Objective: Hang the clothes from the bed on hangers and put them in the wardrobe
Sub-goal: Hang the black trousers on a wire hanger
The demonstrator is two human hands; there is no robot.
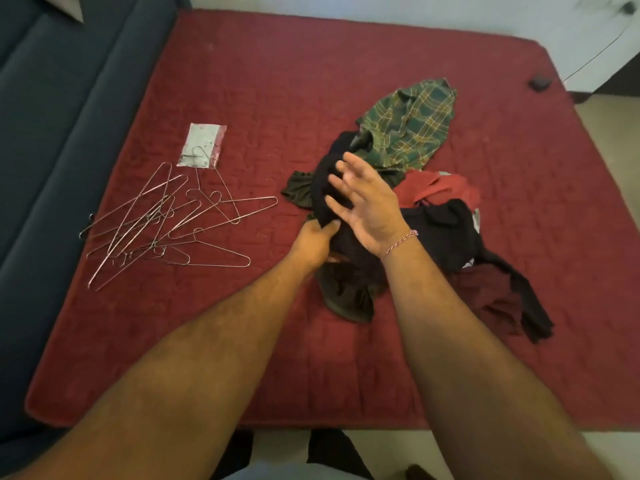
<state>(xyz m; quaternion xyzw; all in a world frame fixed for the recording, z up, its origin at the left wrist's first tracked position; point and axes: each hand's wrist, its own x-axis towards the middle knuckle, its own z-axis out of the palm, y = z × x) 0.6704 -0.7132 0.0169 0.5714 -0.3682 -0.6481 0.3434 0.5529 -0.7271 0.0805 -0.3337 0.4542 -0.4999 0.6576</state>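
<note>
A heap of clothes lies on the red bed (242, 81): a green plaid shirt (408, 129), a red garment (436, 190), a maroon garment (485, 292), an olive piece (346, 299) and a black garment (322, 188). My left hand (313, 242) grips the black garment at the heap's left edge. My right hand (367, 202) hovers over the heap with its fingers spread and holds nothing. Several wire hangers (166, 223) lie in a loose pile on the bed, left of the clothes. No wardrobe is in view.
A small plastic packet (202, 143) lies just behind the hangers. A dark blue padded surface (52, 133) runs along the bed's left side. A small dark object (539, 82) sits at the bed's far right corner. Dark cloth (329, 452) lies on the floor below the near edge.
</note>
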